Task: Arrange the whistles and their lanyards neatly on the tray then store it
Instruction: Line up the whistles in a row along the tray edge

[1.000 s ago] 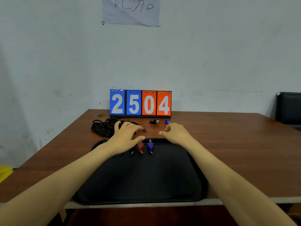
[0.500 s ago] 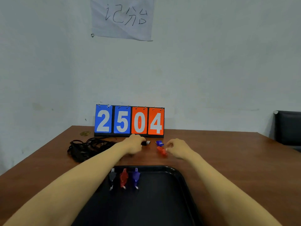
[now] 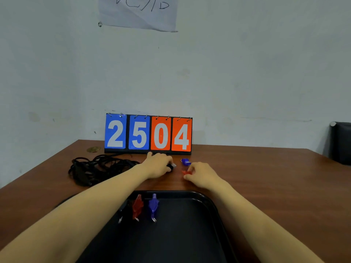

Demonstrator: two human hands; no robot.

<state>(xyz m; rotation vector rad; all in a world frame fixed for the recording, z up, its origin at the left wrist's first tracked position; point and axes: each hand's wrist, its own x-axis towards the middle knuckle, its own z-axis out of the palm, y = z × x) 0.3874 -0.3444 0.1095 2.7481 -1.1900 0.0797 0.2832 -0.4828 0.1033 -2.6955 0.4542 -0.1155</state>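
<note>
One wide-angle view, worn on the head, looks forward and slightly down along both forearms, close over the counter (image 3: 266,177). The left grip (image 3: 159,165) and right grip (image 3: 203,173) sit near mid-frame. Beyond the grips rise the scoreboard (image 3: 148,133) and wall (image 3: 247,73). Nearer than them, the tray (image 3: 209,198) runs off the bottom edge. Straight lines seem slightly bowed by the lens.

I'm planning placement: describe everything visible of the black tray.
The black tray looks like matte plastic with a raised, rounded rim. It lies flat on the brown table, its near part out of frame. A black whistle, red whistle and purple whistle lie in a row by its far edge; the left forearm crosses above it.
</note>
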